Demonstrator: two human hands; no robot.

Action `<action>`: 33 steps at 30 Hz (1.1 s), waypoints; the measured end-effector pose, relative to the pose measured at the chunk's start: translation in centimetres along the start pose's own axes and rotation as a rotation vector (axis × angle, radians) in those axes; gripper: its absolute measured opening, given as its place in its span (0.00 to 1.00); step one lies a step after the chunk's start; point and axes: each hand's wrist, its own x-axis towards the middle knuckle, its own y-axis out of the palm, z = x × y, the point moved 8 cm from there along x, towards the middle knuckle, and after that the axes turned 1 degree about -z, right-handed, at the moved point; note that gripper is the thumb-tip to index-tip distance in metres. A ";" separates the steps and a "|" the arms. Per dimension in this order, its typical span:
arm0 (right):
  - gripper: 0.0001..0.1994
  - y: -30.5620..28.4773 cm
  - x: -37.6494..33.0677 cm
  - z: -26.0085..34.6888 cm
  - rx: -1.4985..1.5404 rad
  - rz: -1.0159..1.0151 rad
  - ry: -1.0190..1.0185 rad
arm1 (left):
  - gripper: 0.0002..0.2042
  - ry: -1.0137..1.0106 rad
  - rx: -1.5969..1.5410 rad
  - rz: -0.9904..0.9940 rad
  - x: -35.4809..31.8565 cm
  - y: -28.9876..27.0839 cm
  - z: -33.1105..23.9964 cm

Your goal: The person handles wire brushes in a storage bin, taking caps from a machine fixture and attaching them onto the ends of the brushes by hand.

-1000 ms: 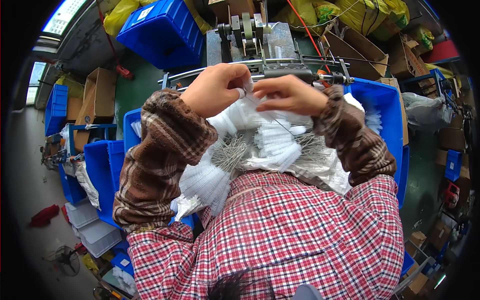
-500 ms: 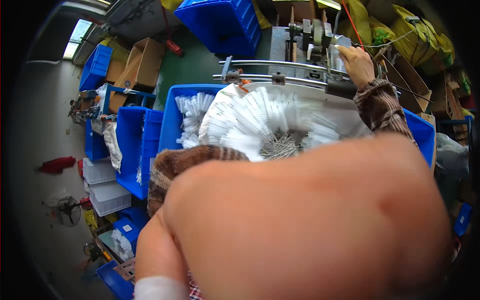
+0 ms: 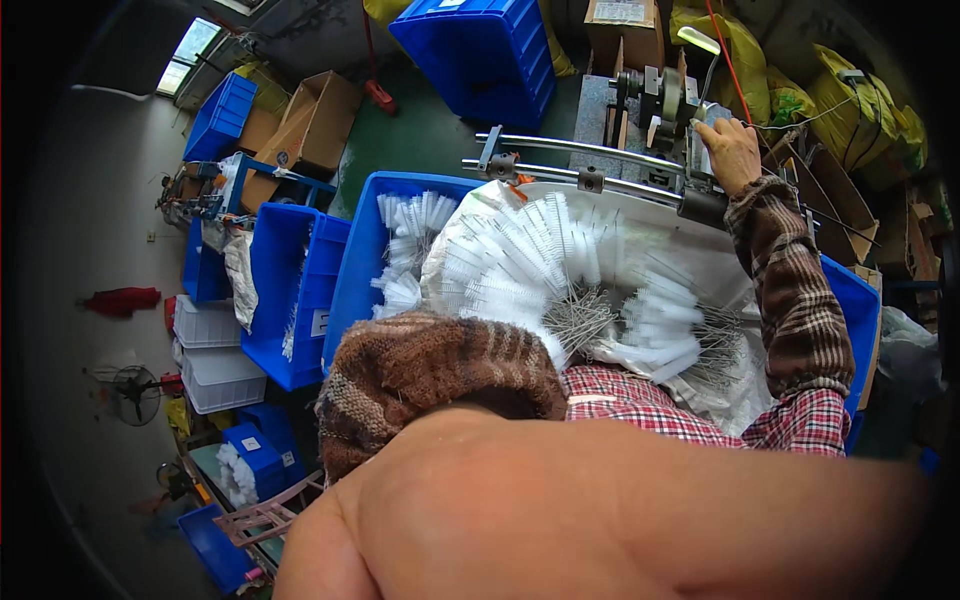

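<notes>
My left hand (image 3: 560, 500) is raised very close to the camera and fills the lower part of the view, blurred. Its fingers are out of sight, so what it touches is hidden. A brown plaid sleeve cuff (image 3: 440, 375) bunches behind it. At the upper right, my right hand (image 3: 733, 155) reaches to a small metal machine (image 3: 650, 100), its fingers closed together beside the machine's right end. Whatever they pinch is too small to make out. Between my arms, white bristle brushes (image 3: 540, 245) with thin wire stems (image 3: 580, 318) lie fanned out on a white sheet (image 3: 740, 270).
The brushes and sheet lie in a large blue bin (image 3: 350, 235). Two metal rods (image 3: 570, 160) run across its far side. Another blue bin (image 3: 285, 300) stands left, near white crates (image 3: 220, 380). Beyond are a blue crate (image 3: 480, 60), cardboard boxes (image 3: 315, 125) and yellow sacks (image 3: 870, 110).
The view has shifted, and my left hand sits lower in it, uncovering more brushes, wire stems and the checked cloth on my lap. My right hand stays at the machine.
</notes>
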 end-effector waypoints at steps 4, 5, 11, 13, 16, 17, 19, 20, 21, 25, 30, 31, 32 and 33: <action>0.11 0.4 -0.2 -0.6 0.015 0.005 -0.006 | 0.16 -0.003 0.019 -0.013 -0.4 -0.1 -0.5; 0.11 0.4 -0.7 -0.6 0.050 -0.009 -0.025 | 0.16 -0.006 0.014 -0.017 -0.6 -0.1 -0.6; 0.13 -0.2 2.4 2.0 0.085 -0.043 -0.049 | 0.16 0.004 -0.002 -0.036 -1.2 2.4 -1.8; 0.13 0.5 0.3 -0.1 0.042 0.006 -0.003 | 0.15 -0.133 0.299 -0.237 -2.7 -2.2 1.1; 0.15 1.1 0.2 -0.6 0.060 0.058 -0.003 | 0.13 -0.436 0.742 -0.310 -5.8 -5.4 4.2; 0.15 1.4 0.4 -0.4 0.076 0.076 -0.007 | 0.13 -0.472 0.912 -0.255 -6.9 -6.3 5.0; 0.16 1.4 0.5 -0.3 0.108 0.032 -0.036 | 0.15 -0.592 1.191 -0.137 -8.0 -6.5 6.2; 0.17 1.9 0.5 -0.5 0.131 0.013 -0.050 | 0.15 -0.598 1.309 -0.104 -9.0 -7.0 6.9; 0.17 1.7 0.5 -0.4 0.137 0.002 -0.065 | 0.15 -0.592 1.302 -0.096 -9.9 -7.2 7.2; 0.16 -0.4 -0.6 -1.2 0.159 -0.004 -0.057 | 0.13 -0.641 1.584 0.094 -12.6 -8.0 8.1; 0.23 -4.7 -4.6 -2.2 -0.051 -0.053 0.140 | 0.11 -0.721 1.543 0.039 -14.1 -8.9 8.7; 0.23 -4.6 -5.0 -2.5 -0.079 -0.032 0.200 | 0.10 -0.750 1.538 0.013 -14.3 -9.2 8.8; 0.23 -4.6 -5.5 -3.2 -0.111 -0.010 0.265 | 0.10 -0.745 1.534 0.020 -14.0 -9.1 8.9; 0.23 -4.5 -5.7 -3.2 -0.116 -0.009 0.269 | 0.10 -0.776 1.537 0.011 -13.9 -9.2 8.9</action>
